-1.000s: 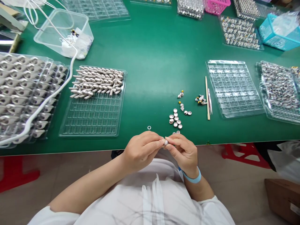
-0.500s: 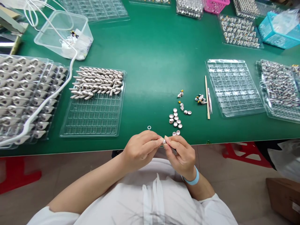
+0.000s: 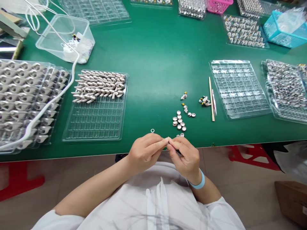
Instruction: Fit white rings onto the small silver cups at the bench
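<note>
My left hand and my right hand meet at the table's front edge, fingertips pinched together. Between them is a small whitish earbud part, now almost wholly covered by the fingers. Just beyond my right hand lie several small round silver-rimmed caps. A thin white ring rests on the green mat beyond my left hand. Farther off are small white earbud pieces with yellow bits and a little cluster of similar pieces. A wooden stick lies beside metal tweezers.
To the left stands a clear tray partly filled with beige stem-shaped shells. Stacked trays of larger shells lie under a white cable. A clear tub is behind. On the right are a clear tray and a blue basket.
Both hands have risen slightly toward the caps, fingertips closer together. The small whitish part, visible between them before, is now mostly covered. The view has shifted a little.
</note>
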Action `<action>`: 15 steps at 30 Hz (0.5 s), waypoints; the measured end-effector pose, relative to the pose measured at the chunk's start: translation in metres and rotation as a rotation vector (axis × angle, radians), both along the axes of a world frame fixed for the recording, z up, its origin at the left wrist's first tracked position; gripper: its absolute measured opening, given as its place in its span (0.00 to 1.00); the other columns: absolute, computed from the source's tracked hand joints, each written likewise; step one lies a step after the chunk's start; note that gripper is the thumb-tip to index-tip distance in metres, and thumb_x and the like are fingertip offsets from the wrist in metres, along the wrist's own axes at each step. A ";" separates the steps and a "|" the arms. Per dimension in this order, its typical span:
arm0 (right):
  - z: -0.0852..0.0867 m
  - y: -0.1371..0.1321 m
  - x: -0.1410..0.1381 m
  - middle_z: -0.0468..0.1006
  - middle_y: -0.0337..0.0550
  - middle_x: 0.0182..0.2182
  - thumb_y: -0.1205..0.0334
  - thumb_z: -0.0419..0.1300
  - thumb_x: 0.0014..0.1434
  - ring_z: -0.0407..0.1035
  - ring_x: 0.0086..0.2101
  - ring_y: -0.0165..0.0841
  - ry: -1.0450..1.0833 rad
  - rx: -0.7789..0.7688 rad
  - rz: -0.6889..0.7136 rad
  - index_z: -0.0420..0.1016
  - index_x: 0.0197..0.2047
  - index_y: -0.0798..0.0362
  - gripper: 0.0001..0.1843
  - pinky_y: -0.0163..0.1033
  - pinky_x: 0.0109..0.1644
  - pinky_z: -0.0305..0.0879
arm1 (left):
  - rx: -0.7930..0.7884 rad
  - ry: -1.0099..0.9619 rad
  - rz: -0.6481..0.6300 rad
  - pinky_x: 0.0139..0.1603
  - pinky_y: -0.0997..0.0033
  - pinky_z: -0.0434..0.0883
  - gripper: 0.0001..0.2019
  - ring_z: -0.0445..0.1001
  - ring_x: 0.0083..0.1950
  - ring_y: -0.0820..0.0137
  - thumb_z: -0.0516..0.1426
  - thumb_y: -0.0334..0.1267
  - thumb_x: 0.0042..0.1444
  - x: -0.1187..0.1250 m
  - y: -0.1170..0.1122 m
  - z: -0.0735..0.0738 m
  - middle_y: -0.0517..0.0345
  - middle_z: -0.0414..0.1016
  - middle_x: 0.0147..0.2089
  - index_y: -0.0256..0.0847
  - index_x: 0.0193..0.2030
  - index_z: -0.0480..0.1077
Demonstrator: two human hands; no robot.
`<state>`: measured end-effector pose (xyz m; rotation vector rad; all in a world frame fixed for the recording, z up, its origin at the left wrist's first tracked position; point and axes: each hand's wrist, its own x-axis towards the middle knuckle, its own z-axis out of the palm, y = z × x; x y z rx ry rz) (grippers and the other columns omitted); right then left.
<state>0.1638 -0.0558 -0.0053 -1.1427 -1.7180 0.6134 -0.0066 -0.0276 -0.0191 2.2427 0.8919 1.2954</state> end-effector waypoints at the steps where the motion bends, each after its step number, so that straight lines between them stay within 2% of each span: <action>1: 0.000 0.000 0.000 0.79 0.47 0.34 0.76 0.59 0.61 0.73 0.34 0.32 0.006 -0.019 -0.005 0.78 0.45 0.55 0.12 0.39 0.36 0.73 | 0.012 -0.004 0.000 0.37 0.69 0.77 0.16 0.77 0.36 0.70 0.57 0.23 0.60 0.000 0.001 -0.001 0.52 0.80 0.36 0.37 0.54 0.70; 6: 0.001 -0.001 -0.001 0.79 0.46 0.36 0.74 0.59 0.62 0.73 0.35 0.31 0.053 -0.120 -0.020 0.78 0.48 0.53 0.13 0.39 0.37 0.73 | 0.045 0.003 0.019 0.37 0.69 0.77 0.15 0.77 0.36 0.70 0.56 0.23 0.59 0.002 0.002 -0.002 0.52 0.80 0.36 0.37 0.53 0.70; 11: 0.001 0.002 0.003 0.78 0.45 0.37 0.70 0.61 0.62 0.73 0.35 0.31 0.151 -0.253 0.063 0.76 0.53 0.53 0.15 0.37 0.37 0.75 | 0.031 -0.035 0.006 0.38 0.68 0.77 0.15 0.77 0.37 0.69 0.57 0.21 0.57 0.002 0.002 0.001 0.51 0.79 0.36 0.34 0.51 0.70; 15: 0.002 0.007 0.007 0.78 0.45 0.36 0.67 0.61 0.63 0.72 0.34 0.31 0.056 -0.230 0.122 0.75 0.54 0.54 0.15 0.38 0.39 0.73 | 0.032 -0.034 0.006 0.38 0.68 0.77 0.15 0.77 0.37 0.69 0.56 0.22 0.58 0.002 0.002 0.002 0.51 0.79 0.37 0.34 0.52 0.69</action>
